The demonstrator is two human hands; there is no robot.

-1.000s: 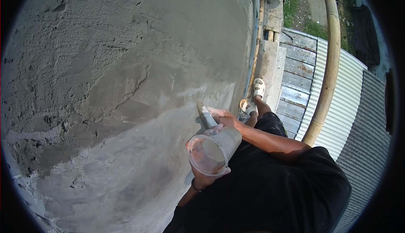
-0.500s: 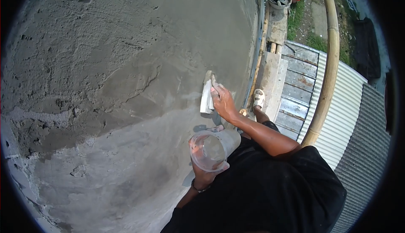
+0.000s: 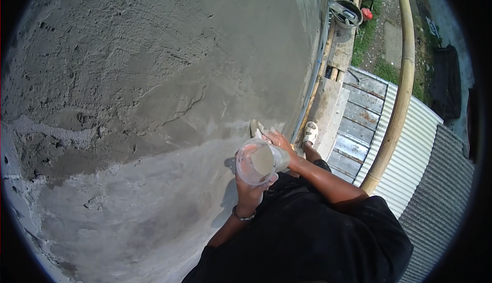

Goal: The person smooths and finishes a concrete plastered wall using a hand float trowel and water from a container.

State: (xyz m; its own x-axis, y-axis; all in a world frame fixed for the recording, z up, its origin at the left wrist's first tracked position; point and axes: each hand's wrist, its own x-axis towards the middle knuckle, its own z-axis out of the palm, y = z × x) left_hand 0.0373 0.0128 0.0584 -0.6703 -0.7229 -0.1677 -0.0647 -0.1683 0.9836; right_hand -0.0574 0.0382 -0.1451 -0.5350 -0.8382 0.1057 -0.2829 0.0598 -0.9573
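My left hand point(image 3: 250, 193) is wrapped round a clear plastic container point(image 3: 282, 157), with its round end facing the camera. Just beyond it, my right hand point(image 3: 279, 140) grips a pale float point(image 3: 254, 128) at the wall; most of the tool is hidden behind the container. Damp grey plaster point(image 3: 246, 83) covers the upper part of the wall, rough on the left and smoother on the right. Below it the wall surface point(image 3: 148, 206) is lighter.
To the right run scaffold planks point(image 3: 323, 109) with my sandalled foot point(image 3: 310, 133) on them. A bucket point(image 3: 346, 14) with tools stands farther along. A bamboo rail point(image 3: 402, 93) curves past corrugated roofing point(image 3: 415, 139).
My right hand and the float have moved down the wall, towards my body. The container has risen slightly and now covers most of the float. The view has shifted a little.
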